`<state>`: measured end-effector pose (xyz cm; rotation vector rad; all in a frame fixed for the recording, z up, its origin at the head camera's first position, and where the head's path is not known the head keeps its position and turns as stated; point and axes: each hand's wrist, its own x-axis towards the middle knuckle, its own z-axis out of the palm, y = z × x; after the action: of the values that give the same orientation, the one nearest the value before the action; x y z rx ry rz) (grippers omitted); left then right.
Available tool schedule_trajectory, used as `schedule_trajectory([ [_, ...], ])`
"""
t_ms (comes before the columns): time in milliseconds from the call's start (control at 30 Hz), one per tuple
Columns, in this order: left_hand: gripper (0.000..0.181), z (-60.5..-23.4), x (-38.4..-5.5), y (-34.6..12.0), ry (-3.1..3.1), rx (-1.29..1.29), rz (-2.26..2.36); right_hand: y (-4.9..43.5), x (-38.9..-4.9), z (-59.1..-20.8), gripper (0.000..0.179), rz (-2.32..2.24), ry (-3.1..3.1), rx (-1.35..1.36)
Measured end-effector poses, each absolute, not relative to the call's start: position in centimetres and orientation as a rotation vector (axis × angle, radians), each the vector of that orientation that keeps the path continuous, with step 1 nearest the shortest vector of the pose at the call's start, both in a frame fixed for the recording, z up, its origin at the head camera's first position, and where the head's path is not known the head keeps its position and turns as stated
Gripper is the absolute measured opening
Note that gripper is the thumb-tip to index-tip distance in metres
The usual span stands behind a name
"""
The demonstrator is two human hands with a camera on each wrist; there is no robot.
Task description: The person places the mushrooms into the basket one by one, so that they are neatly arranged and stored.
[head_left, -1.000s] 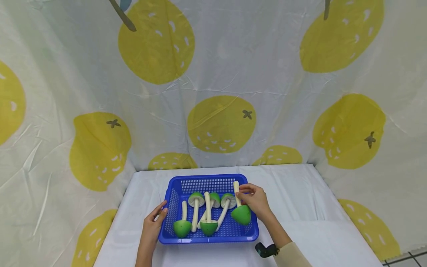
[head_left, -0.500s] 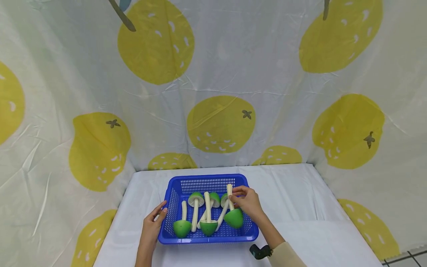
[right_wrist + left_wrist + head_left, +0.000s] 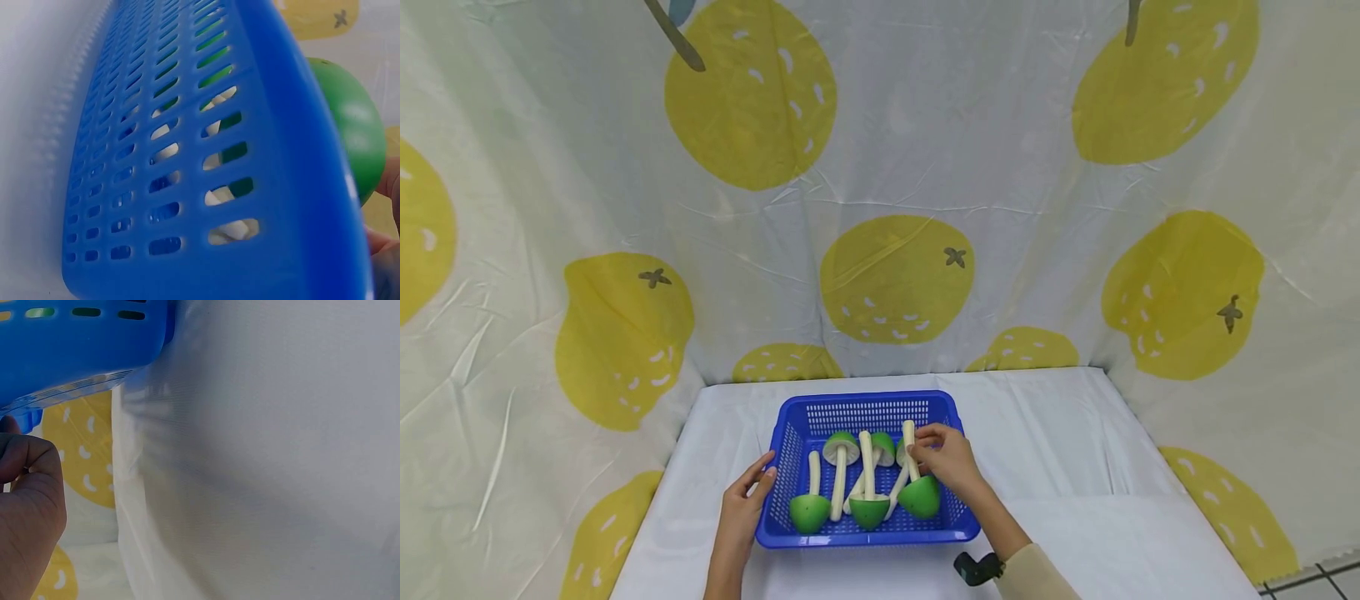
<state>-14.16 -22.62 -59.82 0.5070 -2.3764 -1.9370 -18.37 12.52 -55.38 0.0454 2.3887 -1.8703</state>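
A blue plastic basket with slotted walls stands on the white-covered table, holding several toy mushrooms with green caps and cream stems. My left hand grips the basket's left rim between thumb and fingers; in the left wrist view that hand is beside the basket's edge. With thumb and fingertips, my right hand pinches the stem of a mushroom, cap downward, over the right part of the basket. Its green cap shows above the rim in the right wrist view. Behind it, another mushroom is partly covered.
Inside the basket, a mushroom lies cap-down at the left, another cap-up beside it, and one in the middle. A lemon-print curtain hangs behind and at both sides of the white tablecloth.
My right hand has moved left and slightly down with its mushroom, from the basket's right rim to over the right-hand mushroom. The left hand and the basket have stayed in place.
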Motion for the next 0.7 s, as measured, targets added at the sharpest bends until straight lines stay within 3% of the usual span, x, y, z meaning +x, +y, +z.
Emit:
schedule_trajectory([
  [700,0.054,-59.6,-14.0,-22.6,-2.359,0.507,-1.951,11.5,-18.2,-57.2,0.032,-1.82,2.468,0.105],
])
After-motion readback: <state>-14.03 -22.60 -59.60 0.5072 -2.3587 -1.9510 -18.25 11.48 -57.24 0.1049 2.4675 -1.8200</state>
